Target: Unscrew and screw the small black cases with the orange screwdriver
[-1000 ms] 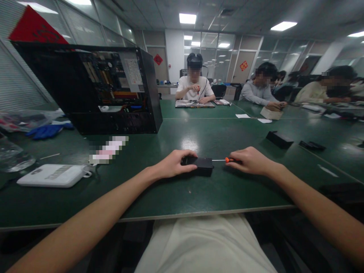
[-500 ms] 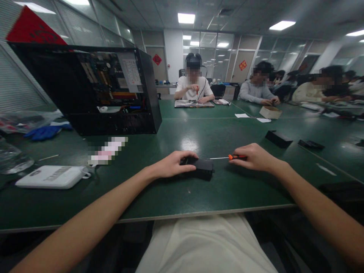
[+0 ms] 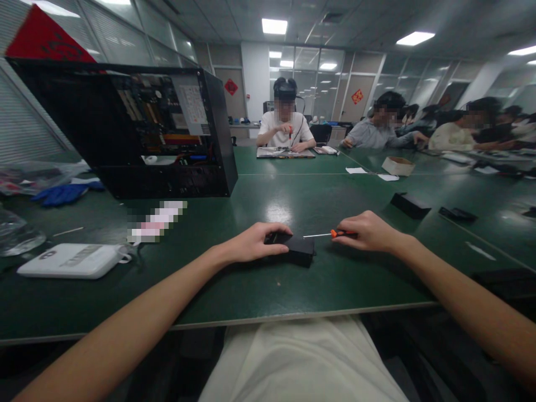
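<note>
On the green table in front of me lies a small black box-like part (image 3: pixel 300 250); its exact kind I cannot make out. My left hand (image 3: pixel 262 241) grips its left end, thumb along the near side and fingers over the far side. A screwdriver (image 3: pixel 335 234) with an orange and black handle is held in my right hand (image 3: pixel 368 231), its thin shaft pointing left. The screwdriver's tip is at the far right corner of the black part; whether it touches is too small to tell.
An open black computer case (image 3: pixel 176 128) stands at the left. Nearer are a white power bank (image 3: pixel 71 261) and a blue glove (image 3: pixel 67 194). Black pieces (image 3: pixel 410 205) and a small open box (image 3: pixel 397 166) lie to the right. Co-workers sit across the table.
My right hand has moved slightly left, bringing the screwdriver's tip closer to the black part. My left hand stays in place. A co-worker at the right has spread their arms apart.
</note>
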`<state>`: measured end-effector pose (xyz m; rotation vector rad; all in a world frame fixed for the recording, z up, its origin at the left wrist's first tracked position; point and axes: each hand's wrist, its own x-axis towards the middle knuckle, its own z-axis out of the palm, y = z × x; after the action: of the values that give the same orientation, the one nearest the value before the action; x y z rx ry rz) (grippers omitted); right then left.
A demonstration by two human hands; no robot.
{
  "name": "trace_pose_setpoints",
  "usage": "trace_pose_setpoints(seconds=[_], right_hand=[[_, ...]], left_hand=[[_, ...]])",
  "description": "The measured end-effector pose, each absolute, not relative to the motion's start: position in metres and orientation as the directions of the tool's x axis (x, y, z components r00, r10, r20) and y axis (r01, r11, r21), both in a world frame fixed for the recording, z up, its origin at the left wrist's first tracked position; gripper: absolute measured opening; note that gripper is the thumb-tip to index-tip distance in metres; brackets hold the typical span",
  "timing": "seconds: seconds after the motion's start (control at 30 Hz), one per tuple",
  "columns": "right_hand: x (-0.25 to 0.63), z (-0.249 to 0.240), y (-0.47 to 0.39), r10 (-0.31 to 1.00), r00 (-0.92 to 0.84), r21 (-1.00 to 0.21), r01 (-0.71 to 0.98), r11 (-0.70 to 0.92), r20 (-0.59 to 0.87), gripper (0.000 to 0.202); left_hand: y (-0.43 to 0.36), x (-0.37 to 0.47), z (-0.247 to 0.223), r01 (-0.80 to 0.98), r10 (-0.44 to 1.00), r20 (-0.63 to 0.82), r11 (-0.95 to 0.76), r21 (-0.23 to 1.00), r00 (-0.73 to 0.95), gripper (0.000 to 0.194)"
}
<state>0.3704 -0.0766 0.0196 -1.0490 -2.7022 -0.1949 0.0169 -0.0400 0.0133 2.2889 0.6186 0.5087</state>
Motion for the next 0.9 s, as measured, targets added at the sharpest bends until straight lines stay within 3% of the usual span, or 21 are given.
trace_pose_setpoints(seconds=[0.23, 0.37, 0.63, 0.9], right_hand=[[0.353, 0.026, -0.063, 0.614, -0.761, 0.124, 0.643, 0.756, 0.207, 0.043], [0.335, 0.019, -0.063, 0.577, -0.793, 0.066, 0.598, 0.799, 0.194, 0.039], [0.332, -0.005, -0.07, 0.562, -0.773, -0.024, 0.582, 0.813, 0.293, 0.04], [0.329, -0.022, -0.066, 0.525, -0.748, 0.062, 0.595, 0.801, 0.406, 0.039]], left_hand=[[-0.037, 0.017, 0.009, 0.315, 0.586, 0.182, -0.641, 0.7, 0.789, 0.045], [-0.035, 0.016, 0.007, 0.324, 0.604, 0.176, -0.624, 0.711, 0.777, 0.049], [-0.033, 0.016, 0.006, 0.365, 0.626, 0.193, -0.647, 0.669, 0.756, 0.051], [-0.03, 0.013, 0.006, 0.412, 0.647, 0.234, -0.681, 0.605, 0.726, 0.052]])
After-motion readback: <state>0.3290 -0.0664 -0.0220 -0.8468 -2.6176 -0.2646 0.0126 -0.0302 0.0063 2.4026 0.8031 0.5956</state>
